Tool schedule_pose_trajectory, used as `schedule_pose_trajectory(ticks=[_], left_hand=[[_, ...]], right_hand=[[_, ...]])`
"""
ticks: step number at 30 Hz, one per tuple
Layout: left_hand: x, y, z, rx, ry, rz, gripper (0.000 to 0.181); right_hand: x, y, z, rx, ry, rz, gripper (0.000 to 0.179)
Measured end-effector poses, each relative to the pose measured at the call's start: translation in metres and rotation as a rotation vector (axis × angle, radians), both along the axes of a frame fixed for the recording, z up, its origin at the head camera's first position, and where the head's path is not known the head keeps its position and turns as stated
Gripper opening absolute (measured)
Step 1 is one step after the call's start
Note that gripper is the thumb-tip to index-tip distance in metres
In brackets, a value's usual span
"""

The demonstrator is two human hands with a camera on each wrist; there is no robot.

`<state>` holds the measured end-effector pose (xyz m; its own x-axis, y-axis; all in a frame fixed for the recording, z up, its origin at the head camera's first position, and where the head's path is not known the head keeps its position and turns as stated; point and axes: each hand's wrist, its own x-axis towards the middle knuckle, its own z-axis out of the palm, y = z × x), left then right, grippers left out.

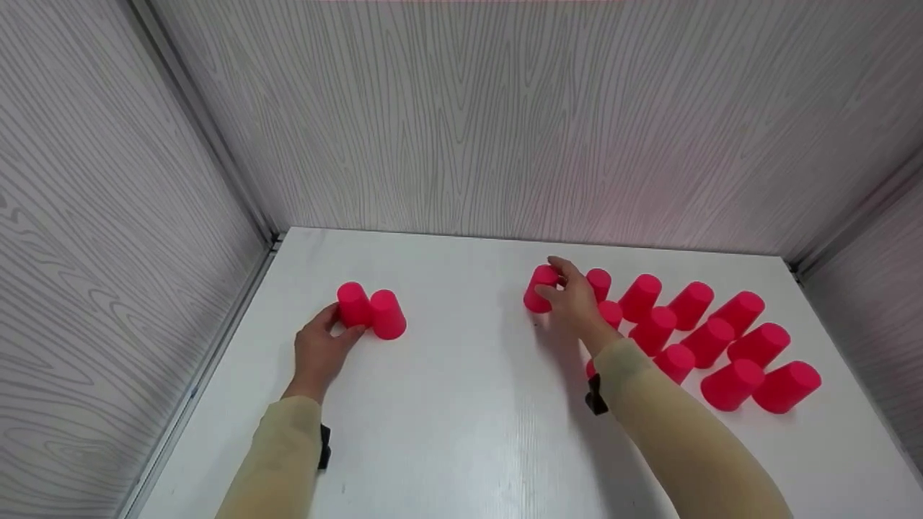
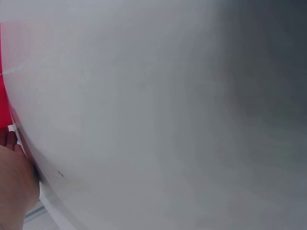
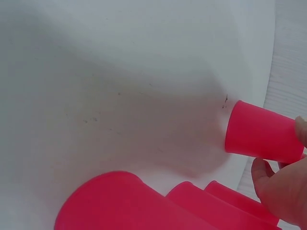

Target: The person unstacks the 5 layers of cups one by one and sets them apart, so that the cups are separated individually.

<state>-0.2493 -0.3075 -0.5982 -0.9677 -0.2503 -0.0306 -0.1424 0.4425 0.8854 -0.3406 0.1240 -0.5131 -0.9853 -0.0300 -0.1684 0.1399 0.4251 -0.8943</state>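
Observation:
On the left of the white table, two upside-down red cups stand side by side in the head view. My left hand point(image 1: 321, 352) holds the left one point(image 1: 353, 304), fingers on its far side and thumb at its near side, close to the second cup point(image 1: 389, 315). Farther right, my right hand point(image 1: 575, 301) grips another red cup point(image 1: 541, 290) between thumb and fingers, and the right wrist view shows that cup point(image 3: 261, 132) with fingertips along its side. In the left wrist view only part of my left hand point(image 2: 17, 184) and a sliver of red cup point(image 2: 4, 103) show.
Several more upside-down red cups point(image 1: 709, 340) stand in rows on the right of the white table point(image 1: 447, 404), some partly hidden behind my right hand and sleeve. Pale wood-grain panels point(image 1: 461, 122) wall in the table's back and sides.

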Motion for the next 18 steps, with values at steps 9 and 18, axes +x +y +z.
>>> schedule_pose_trajectory(ticks=[9,18], left_hand=[[0.003,0.0,0.004,0.005,0.008,0.001,0.077],[0.004,0.003,0.002,0.026,0.004,0.018,0.076]], right_hand=[[0.011,-0.033,0.021,0.096,0.272,0.007,0.075],[0.027,-0.116,0.021,-0.007,0.391,0.164,0.061]])
